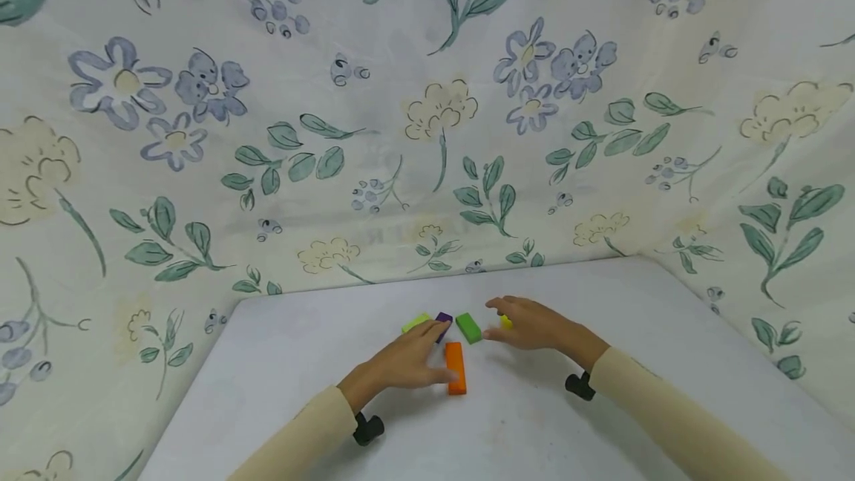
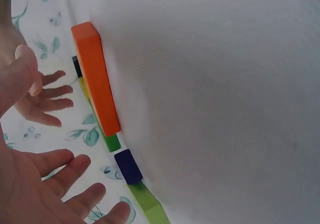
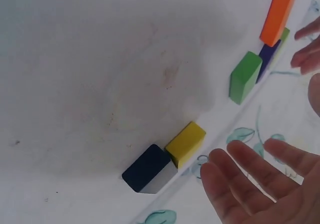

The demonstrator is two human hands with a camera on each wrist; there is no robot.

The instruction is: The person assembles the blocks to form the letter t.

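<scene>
My left hand (image 1: 407, 361) hovers with its fingers spread and holds nothing. Its thumb overlaps the long orange block (image 1: 456, 356) in the head view; whether they touch is unclear there, but the left wrist view shows a gap. Beyond its fingertips lie a purple block (image 2: 128, 167) and a light green block (image 2: 149, 204). A green block (image 1: 469, 327) sits between the two hands. My right hand (image 1: 531, 324), fingers extended and nothing in its grasp, partly hides a yellow block (image 3: 186, 144). Against that one lies a dark navy block (image 3: 146, 168), hidden in the head view.
The blocks lie on a white tabletop (image 1: 534, 436). A floral cloth (image 1: 374, 110) hangs behind the table and along its sides. Each wrist wears a strap with a small black camera, such as the left camera (image 1: 369, 429).
</scene>
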